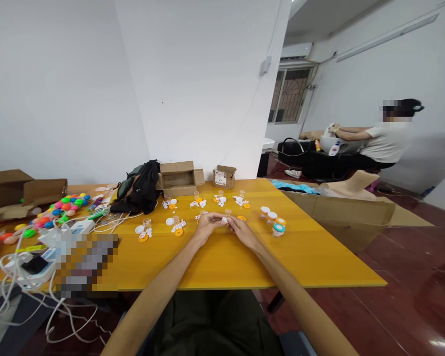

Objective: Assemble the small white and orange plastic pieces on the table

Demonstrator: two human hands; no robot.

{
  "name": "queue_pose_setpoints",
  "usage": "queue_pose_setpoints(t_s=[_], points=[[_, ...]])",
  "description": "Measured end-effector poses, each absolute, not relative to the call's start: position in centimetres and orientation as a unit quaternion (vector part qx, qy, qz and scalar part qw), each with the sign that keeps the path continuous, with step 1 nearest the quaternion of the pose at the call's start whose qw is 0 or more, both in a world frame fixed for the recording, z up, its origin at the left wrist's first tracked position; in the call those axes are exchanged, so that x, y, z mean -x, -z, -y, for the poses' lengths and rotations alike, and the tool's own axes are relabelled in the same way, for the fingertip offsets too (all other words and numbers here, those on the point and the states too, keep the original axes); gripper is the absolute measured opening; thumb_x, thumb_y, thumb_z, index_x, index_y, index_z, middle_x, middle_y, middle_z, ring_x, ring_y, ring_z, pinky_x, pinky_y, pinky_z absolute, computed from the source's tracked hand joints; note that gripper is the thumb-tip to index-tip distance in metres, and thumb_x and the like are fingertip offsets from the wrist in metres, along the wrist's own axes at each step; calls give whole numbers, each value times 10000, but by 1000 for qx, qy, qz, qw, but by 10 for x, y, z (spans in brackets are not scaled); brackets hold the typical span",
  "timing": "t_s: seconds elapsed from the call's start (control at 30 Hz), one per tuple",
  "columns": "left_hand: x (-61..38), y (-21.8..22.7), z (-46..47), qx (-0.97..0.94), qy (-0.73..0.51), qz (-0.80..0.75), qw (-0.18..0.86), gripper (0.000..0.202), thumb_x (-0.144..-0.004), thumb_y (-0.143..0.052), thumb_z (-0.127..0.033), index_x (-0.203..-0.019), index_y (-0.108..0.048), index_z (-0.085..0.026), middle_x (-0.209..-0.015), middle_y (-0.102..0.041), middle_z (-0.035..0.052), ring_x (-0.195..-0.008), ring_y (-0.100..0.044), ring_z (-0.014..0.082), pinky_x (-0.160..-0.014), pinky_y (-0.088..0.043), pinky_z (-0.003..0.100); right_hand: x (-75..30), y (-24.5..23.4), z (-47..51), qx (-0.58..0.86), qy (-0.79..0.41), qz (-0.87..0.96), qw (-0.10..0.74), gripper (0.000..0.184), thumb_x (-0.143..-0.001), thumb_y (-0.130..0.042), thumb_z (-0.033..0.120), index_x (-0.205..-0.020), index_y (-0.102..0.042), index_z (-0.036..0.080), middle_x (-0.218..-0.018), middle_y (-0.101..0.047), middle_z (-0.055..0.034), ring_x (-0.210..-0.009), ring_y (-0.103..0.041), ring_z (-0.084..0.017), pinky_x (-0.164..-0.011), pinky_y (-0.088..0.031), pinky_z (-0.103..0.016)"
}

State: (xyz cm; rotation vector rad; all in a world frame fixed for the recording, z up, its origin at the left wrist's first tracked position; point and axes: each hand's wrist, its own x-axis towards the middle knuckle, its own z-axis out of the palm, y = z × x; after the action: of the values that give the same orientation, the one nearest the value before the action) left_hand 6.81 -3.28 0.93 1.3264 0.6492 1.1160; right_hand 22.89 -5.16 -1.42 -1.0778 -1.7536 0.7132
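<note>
My left hand [207, 223] and my right hand [241, 228] meet over the middle of the yellow table [222, 267], fingers pinched together around a small white part [224, 220] held between them. Around the hands lie several small white and orange caps [178, 231] and tiny clear cups [147, 223]. To the right of my right hand stand three small lidded jars [273, 221] with white, orange and teal lids. What exactly the white part is cannot be made out.
Open cardboard boxes [178, 179] and a black bag [143, 190] sit at the table's far edge. Coloured balls [65, 206], white cables and devices [33, 257] crowd the left end. A large flat carton [341, 210] leans at the right. Another person [387, 141] sits far right.
</note>
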Motion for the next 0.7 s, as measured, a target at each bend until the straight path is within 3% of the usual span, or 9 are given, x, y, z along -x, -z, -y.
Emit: queue_pose_setpoints(t_s=[0.7], points=[[-70, -12, 36, -563, -501, -290, 590, 326, -546, -873, -360, -768, -723, -176, -854, -760, 64, -881, -703, 227, -916, -504, 379, -221, 8, 56, 456, -279, 698, 476, 596, -854, -272, 767, -646, -444, 235, -598, -481, 16, -588, -459, -167, -606, -423, -313]])
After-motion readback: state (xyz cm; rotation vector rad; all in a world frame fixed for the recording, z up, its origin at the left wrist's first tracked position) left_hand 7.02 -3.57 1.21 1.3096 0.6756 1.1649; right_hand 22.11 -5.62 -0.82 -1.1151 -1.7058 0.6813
